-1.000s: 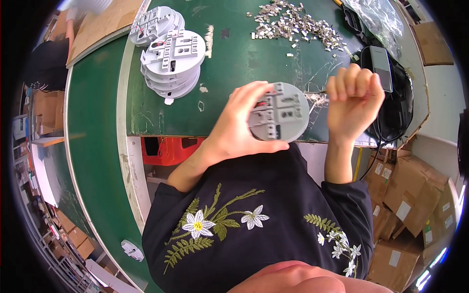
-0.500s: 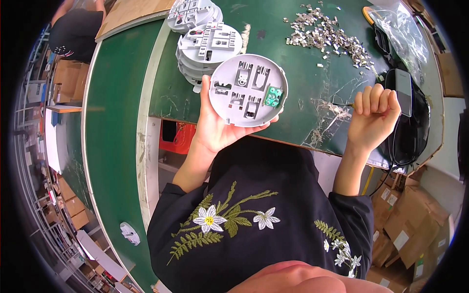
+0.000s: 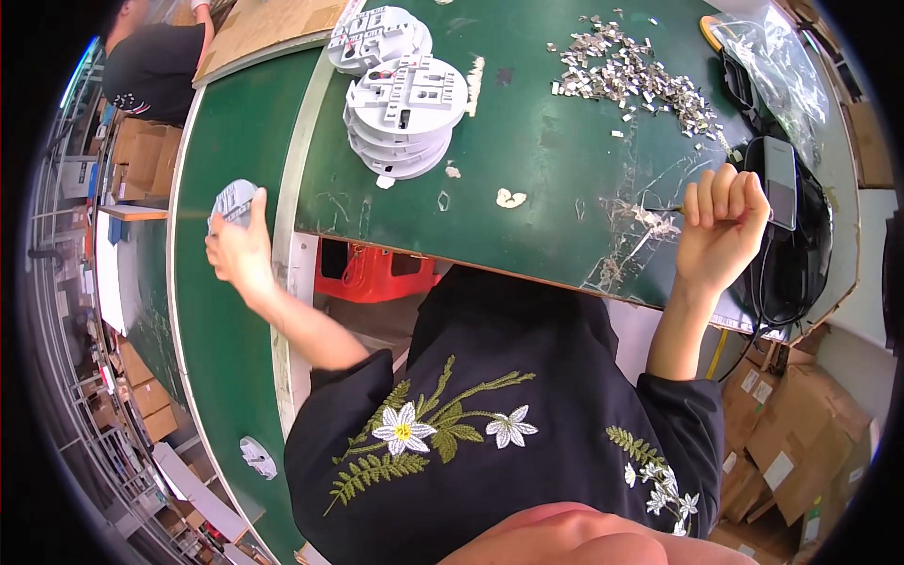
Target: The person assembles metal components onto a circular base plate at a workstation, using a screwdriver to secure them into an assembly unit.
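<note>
My left hand (image 3: 243, 250) is stretched out to the left over the long green surface, its thumb and fingers round the edge of a round light-grey plastic housing (image 3: 232, 201). Slots show in the housing, which is partly covered by the hand. Over the right part of the green table (image 3: 556, 240), my right hand (image 3: 723, 226) is closed round a thin pointed tool (image 3: 667, 209); its dark tip sticks out leftward above whitish residue, and the fist hides the rest. A stack of similar round housings (image 3: 405, 108) stands between the hands, farther back, with another stack (image 3: 377, 40) behind it.
Small metal pieces (image 3: 626, 71) lie scattered at the back right. Beside my right hand are a grey box-shaped device (image 3: 780, 179), black cables and clear plastic bags (image 3: 777, 71). One more housing (image 3: 256, 458) lies on the left surface. A person (image 3: 155, 71) stands at the far left.
My left hand has carried the round housing from in front of me leftward, over the long green surface. The right hand has stayed nearly in place.
</note>
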The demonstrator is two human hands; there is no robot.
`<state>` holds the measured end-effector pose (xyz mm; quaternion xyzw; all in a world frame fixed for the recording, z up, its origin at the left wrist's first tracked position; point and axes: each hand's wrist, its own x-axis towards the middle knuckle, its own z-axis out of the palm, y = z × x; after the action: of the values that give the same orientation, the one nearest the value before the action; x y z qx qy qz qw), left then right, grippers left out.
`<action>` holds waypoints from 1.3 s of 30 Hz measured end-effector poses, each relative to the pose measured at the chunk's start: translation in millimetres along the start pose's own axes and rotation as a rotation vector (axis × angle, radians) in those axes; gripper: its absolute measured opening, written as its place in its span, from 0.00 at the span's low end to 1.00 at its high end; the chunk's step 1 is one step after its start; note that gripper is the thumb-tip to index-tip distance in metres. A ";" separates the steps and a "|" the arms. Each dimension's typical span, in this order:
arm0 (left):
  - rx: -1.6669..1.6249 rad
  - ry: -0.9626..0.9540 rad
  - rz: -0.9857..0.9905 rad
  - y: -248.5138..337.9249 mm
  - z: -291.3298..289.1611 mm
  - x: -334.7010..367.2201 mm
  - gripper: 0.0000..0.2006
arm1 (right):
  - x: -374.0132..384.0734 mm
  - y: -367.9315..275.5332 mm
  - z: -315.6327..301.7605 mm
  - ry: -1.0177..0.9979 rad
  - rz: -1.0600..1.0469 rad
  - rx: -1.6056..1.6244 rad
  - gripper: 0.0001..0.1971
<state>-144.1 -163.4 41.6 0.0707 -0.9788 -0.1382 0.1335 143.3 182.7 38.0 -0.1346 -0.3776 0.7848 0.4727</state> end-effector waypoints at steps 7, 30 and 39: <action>-0.603 -0.127 0.844 108.0 16.5 -41.5 0.38 | -3.7 4.2 16.3 -0.054 0.221 -0.489 0.14; -0.736 -0.546 1.253 133.5 52.7 -195.4 0.44 | 28.6 15.7 -2.5 -0.434 -0.004 -1.518 0.06; -0.769 -0.594 1.220 134.8 39.7 -209.4 0.35 | -6.6 -11.1 7.8 -0.323 0.461 -1.152 0.07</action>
<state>30.8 11.6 -6.9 -0.5712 -0.7228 -0.3832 -0.0667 149.4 176.5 50.3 -0.3247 -0.7666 0.5481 0.0806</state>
